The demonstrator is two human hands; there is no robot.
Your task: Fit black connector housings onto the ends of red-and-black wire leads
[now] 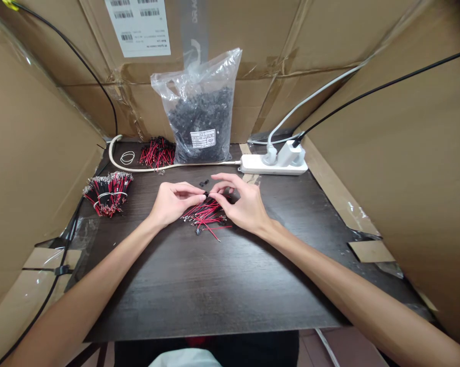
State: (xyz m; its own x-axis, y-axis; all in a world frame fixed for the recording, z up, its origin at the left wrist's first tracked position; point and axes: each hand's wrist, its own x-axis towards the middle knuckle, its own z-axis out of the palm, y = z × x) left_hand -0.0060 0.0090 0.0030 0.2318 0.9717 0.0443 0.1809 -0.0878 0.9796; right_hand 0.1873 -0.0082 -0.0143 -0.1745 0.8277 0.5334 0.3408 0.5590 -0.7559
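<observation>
My left hand point(173, 202) and my right hand point(240, 201) meet over a small loose pile of red and black wires point(205, 214) in the middle of the dark table point(199, 285). Both hands pinch their fingertips together at one small black piece between them, too small to name. A couple of tiny black connectors point(203, 182) lie just beyond the fingers. One more small black piece sits at the near edge of the pile.
A banded bundle of red-black wires point(108, 192) lies at the left, another loose bunch point(157, 152) and a rubber band point(127, 157) at the back. A clear bag of black parts point(201, 109) leans on cardboard walls. A white power strip point(274, 163) sits back right.
</observation>
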